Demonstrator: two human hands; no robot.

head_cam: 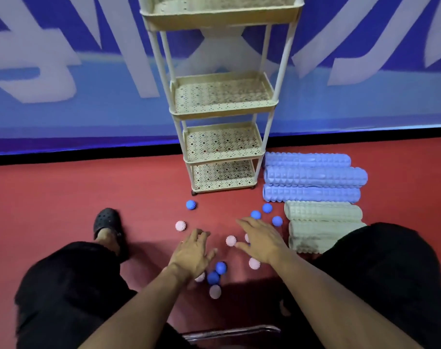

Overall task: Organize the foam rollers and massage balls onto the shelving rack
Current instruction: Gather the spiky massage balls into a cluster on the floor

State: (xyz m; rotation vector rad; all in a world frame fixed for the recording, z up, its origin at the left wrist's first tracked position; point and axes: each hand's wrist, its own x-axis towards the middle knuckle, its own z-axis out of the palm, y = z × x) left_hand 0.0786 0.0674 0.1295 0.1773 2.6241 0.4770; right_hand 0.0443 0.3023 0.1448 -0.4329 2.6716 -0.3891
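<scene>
A cream shelving rack (222,112) with several perforated trays stands against the wall, all visible trays bare. Right of its base lie three blue foam rollers (312,177) and three pale green foam rollers (322,212) side by side on the red floor. Spiky massage balls are scattered in front of the rack: a blue ball (191,205), a pink ball (180,226), a pink ball (231,240), a blue trio (267,208), and a cluster (216,273). My left hand (193,253) and my right hand (261,238) hover open over the balls, holding nothing.
My knees in black trousers flank the balls, and my left foot in a black clog (108,225) rests on the floor. A blue and white banner wall (88,84) stands behind the rack. A metal bar (229,332) sits under me.
</scene>
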